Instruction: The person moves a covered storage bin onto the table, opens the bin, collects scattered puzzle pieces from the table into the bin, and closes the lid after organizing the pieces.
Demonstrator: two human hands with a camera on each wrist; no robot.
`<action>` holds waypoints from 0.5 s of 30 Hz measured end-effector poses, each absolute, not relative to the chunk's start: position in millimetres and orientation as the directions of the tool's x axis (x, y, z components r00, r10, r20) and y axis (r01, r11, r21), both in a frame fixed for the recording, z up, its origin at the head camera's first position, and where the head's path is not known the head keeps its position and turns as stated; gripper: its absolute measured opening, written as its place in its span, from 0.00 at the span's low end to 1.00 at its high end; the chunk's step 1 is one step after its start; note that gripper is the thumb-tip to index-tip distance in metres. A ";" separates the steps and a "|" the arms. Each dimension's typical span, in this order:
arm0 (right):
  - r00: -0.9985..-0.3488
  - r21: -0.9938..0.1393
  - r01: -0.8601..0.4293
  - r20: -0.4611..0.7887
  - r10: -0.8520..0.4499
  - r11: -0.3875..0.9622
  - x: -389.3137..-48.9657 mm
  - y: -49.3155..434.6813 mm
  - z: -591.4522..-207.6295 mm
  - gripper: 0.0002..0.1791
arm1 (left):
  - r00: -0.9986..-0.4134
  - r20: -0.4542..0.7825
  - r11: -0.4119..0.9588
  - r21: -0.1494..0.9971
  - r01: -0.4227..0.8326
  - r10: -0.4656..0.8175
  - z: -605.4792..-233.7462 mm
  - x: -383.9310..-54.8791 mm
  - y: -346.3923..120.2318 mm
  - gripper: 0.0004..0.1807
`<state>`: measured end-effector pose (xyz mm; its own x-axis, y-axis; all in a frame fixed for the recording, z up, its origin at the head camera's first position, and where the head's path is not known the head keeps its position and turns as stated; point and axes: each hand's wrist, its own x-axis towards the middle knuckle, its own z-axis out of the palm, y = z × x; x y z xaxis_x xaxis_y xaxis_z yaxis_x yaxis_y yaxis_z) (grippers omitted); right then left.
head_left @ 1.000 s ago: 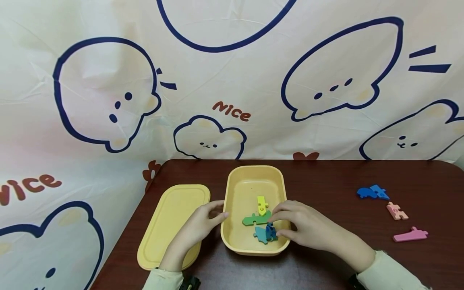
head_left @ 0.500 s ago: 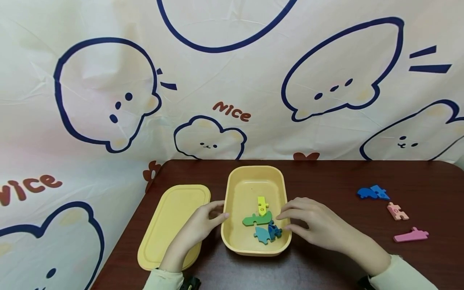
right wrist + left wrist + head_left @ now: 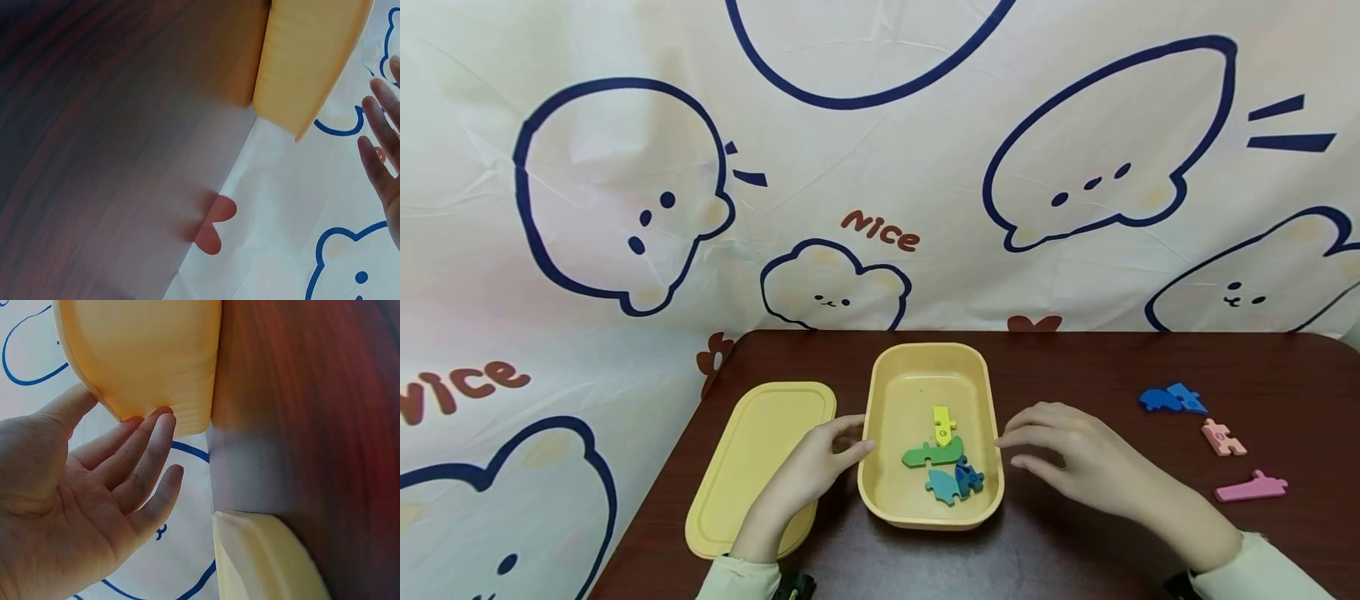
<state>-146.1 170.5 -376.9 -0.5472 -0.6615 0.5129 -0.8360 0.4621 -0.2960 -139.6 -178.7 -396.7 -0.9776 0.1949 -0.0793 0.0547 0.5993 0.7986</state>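
A yellow plastic box stands on the table. Inside lie a yellow puzzle piece, a green one, a light blue one and a dark blue one. My left hand holds the box at its left side; in the left wrist view the thumb is at the rim and several fingertips lie against the outer wall. Just right of the box, my right hand has loosely bent fingers and holds nothing, its fingertips close to the rim. The right wrist view shows only part of this hand.
A yellow lid lies left of the box, partly under the left forearm. Toward the table's right side are blue puzzle pieces, a light pink piece and a pink piece. A printed cloth hangs behind the table.
My right hand has drawn back from inside the box to its right side, uncovering the dark blue piece, which now lies beside the light blue one. The left hand has stayed put.
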 end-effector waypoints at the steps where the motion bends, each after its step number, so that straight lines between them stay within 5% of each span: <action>1: -0.559 -0.298 -0.828 0.503 -0.659 0.475 -146.2 172.0 -376.7 0.19 | -0.977 -0.078 0.598 0.800 0.056 0.196 -396.6 -139.7 -178.6 0.25; 15: -0.635 -0.278 -0.767 0.456 -0.623 0.578 -149.8 193.5 -377.2 0.20 | -0.977 -0.069 0.594 0.802 0.066 0.203 -395.9 -139.9 -178.2 0.24</action>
